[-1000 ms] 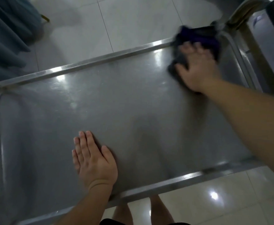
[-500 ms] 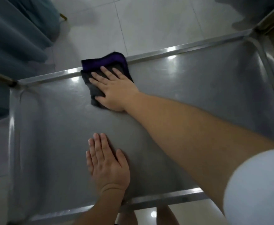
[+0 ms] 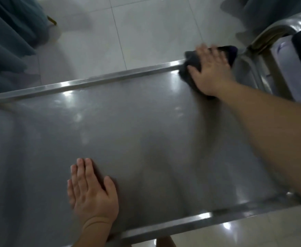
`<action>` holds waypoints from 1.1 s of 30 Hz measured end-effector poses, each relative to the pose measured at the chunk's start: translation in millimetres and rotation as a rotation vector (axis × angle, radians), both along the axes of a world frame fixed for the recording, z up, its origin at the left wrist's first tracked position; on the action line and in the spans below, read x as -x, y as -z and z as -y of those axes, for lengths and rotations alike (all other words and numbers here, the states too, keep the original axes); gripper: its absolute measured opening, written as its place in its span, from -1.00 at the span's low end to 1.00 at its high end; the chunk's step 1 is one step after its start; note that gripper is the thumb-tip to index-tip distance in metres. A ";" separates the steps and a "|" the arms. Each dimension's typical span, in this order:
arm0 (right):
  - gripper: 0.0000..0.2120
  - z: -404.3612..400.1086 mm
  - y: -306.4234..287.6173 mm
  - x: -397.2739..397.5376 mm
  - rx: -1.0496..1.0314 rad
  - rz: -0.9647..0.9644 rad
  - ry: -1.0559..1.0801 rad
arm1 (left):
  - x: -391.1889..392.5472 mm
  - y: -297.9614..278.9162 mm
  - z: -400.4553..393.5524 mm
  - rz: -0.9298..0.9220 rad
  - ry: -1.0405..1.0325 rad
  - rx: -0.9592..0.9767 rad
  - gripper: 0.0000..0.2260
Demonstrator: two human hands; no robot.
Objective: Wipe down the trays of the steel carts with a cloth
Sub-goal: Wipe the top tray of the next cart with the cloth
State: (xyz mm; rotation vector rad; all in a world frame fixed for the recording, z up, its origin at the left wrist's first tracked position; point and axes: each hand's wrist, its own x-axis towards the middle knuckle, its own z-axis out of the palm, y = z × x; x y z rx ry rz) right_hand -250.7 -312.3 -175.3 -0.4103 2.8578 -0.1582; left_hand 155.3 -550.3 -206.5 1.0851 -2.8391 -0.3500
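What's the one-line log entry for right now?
step: wiping tray | right hand: flat on cloth, far right corner | left hand: flat on tray, near edge

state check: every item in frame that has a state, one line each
cloth: bunched, pressed flat under the right hand at the tray's far right corner, lapping over the far rim
right hand: palm down on the cloth, fingers spread, motion-blurred
left hand: flat on the tray near the near rim, fingers together, holding nothing
steel tray: bare apart from hands and cloth, glossy with light reflections
curtain: hanging in folds at left
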 end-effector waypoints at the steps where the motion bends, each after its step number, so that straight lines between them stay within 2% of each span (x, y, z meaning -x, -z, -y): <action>1: -0.25 -25.2 -1.1 5.9 0.000 -0.001 0.061 | 0.4 -0.5 -0.6 -0.002 0.000 -0.004 -0.32; 4: -0.27 -76.7 -4.3 8.0 -0.029 0.021 0.135 | 1.1 -2.3 -1.3 0.001 -0.003 -0.020 -0.31; 10: -0.28 -106.0 -2.9 -52.6 -0.054 -0.026 0.251 | 1.5 -7.3 -3.2 0.003 -0.001 -0.022 -0.31; 18: -0.27 -157.8 5.1 -222.7 -0.069 -0.056 0.462 | 0.3 -8.6 -0.7 0.034 0.001 -0.071 -0.29; 23: -0.23 -174.6 -0.1 -321.4 -0.122 0.030 0.583 | 0.0 -9.8 0.1 0.024 0.001 -0.090 -0.29; 26: -0.21 -157.9 0.5 -361.8 -0.105 0.075 0.573 | 0.0 -9.4 0.7 0.016 -0.002 -0.088 -0.28; 29: -0.19 -144.3 4.7 -371.8 -0.112 0.111 0.530 | 0.7 -8.4 0.4 0.004 -0.006 -0.076 -0.28; 33: -0.22 -139.1 7.3 -309.7 -0.096 0.077 0.356 | 0.8 -7.6 -0.5 0.000 0.002 -0.063 -0.28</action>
